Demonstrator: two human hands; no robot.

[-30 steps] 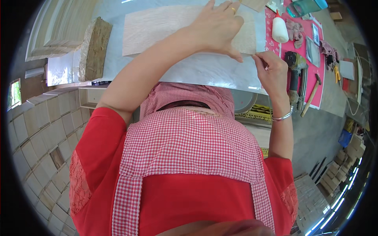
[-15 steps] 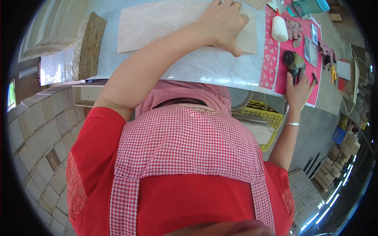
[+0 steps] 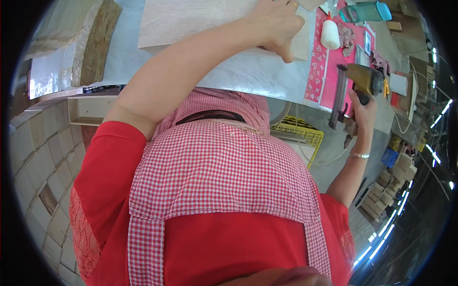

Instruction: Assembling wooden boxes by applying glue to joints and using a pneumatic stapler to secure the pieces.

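A pale wood-grain board (image 3: 191,21) lies on the grey-white marbled tabletop, its near edge facing me. My left hand (image 3: 279,28) grips it at the right end, thumb down over the near edge and fingers bent on top; the fingertips are partly hidden. Off the table's right front corner, my right hand (image 3: 362,108) is closed round the handle of a yellow and black nail gun (image 3: 360,78). The gun is raised, its long dark magazine (image 3: 339,97) toward the table, apart from the board.
A white glue bottle (image 3: 329,34) with a red tip stands on a pink patterned mat (image 3: 317,71), beside a crumpled cloth (image 3: 347,40). Farther right lies a teal water bottle (image 3: 365,12). Wrapped panels (image 3: 95,43) stand at left. A yellow crate (image 3: 305,131) sits below the table.
My right hand has picked up the nail gun from the pink mat and swung it up to the right. My left hand stays on the board; the whole view has shifted slightly.
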